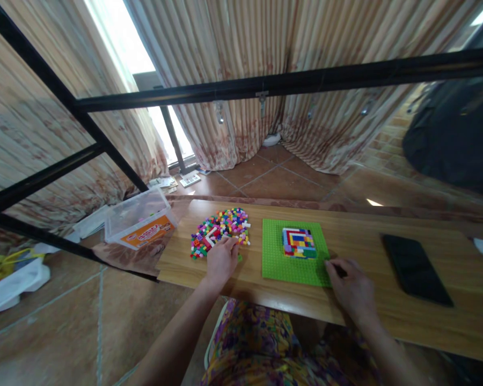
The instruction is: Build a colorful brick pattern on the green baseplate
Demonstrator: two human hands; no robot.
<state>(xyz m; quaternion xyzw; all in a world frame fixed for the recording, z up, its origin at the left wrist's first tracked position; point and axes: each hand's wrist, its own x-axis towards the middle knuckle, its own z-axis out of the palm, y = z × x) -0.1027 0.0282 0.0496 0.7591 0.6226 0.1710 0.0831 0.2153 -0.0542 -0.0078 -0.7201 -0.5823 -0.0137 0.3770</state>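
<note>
My left hand (222, 261) is at the near edge of a pile of small coloured building bricks (234, 219), its fingers pinched together. Whatever lies between those fingertips is too small to make out. A green studded baseplate (273, 265) lies flat on the table, bearing a low rectangular build of multicoloured bricks (299, 244). Beside the plate's right edge my right hand (352, 289) is curled closed, with the thumb and forefinger tips at the edge. I cannot tell what they hold, if anything.
The wooden table (358, 230) also bears a dark phone (416, 271) on the right. At the table's left stands a clear plastic box (139, 217) with an orange label. A black metal bar (241, 92) crosses above the table's far side, in front of striped curtains (225, 48).
</note>
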